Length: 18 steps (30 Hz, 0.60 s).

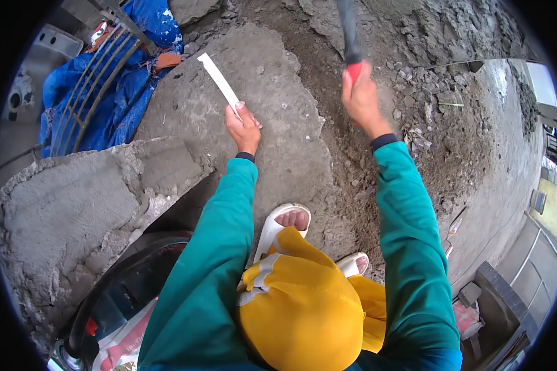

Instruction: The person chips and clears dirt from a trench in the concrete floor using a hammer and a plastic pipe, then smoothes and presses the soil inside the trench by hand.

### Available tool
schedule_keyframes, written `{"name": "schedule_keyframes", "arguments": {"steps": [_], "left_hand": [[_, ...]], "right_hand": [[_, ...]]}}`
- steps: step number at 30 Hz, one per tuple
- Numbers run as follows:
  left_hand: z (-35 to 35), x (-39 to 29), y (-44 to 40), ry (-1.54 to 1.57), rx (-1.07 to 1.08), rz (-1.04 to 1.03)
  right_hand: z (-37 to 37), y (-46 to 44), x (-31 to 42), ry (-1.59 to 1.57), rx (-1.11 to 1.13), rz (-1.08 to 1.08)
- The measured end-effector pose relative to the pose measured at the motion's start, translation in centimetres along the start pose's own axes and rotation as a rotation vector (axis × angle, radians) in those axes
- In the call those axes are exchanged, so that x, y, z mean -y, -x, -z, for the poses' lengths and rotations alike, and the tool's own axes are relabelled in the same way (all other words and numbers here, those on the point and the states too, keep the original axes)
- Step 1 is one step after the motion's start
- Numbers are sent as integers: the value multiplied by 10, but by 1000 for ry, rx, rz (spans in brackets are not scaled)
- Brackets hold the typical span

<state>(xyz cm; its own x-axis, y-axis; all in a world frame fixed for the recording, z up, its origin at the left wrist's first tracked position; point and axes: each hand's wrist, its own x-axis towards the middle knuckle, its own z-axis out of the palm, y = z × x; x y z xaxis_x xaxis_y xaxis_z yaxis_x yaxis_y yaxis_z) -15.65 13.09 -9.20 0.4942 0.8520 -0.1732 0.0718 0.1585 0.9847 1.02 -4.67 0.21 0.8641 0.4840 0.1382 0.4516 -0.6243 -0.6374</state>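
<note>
Looking down through the head view, you have both arms stretched forward, each hand occupied.

Left hand [244, 127]: fingers wrapped around the near end of a white strip [218, 79], which slants up and away over the rough concrete slab [247, 55]. A small notch shows at its far end. Material not certain. Judged light and fairly stiff, since it runs straight while held at one end only. Its faces look smooth, so it may slip in dusty fingers; being thin, it could bend or snap if levered. Your hold at the near end leaves most of the length free; a grip nearer the middle should steady the tip better.

Right hand [364, 102]: fist closed around the red part of a dark tool [349, 34], held above the border of slab and loose rubble [414, 117]. The dark portion is blurred and runs out of frame, so you cannot tell its type. Judged rigid and heavier than the strip; the red section seems the right place to grip, your fingers clear of the dark length.

Blue tarp [65, 93] lies to the left, well apart from both hands.
</note>
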Motion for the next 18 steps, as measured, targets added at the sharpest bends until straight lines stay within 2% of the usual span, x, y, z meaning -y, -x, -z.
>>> {"name": "schedule_keyframes", "arguments": {"steps": [1, 3, 6, 8, 11, 13, 15, 18], "left_hand": [[-1, 0, -2, 6, 2, -8], [0, -2, 0, -44, -12, -13], [-1, -3, 0, -40, -15, -24], [0, -2, 7, -60, -12, -15], [-2, -3, 1, -77, -32, -28], [-1, 0, 1, -97, -19, -32], [-2, 1, 0, -85, -18, -26], [-2, 0, 0, -68, -15, -30]], "right_hand": [[-15, 10, -23, 8, 59, -49], [-18, 45, -87, 311, 434, -85], [17, 31, -89, 288, 487, -84], [39, 29, -89, 302, 557, -4], [46, 41, -64, 313, 469, 103], [44, 37, -32, 265, 428, 81], [34, 23, -6, 133, 276, 0], [5, 11, 1, 96, 150, -76]]}}
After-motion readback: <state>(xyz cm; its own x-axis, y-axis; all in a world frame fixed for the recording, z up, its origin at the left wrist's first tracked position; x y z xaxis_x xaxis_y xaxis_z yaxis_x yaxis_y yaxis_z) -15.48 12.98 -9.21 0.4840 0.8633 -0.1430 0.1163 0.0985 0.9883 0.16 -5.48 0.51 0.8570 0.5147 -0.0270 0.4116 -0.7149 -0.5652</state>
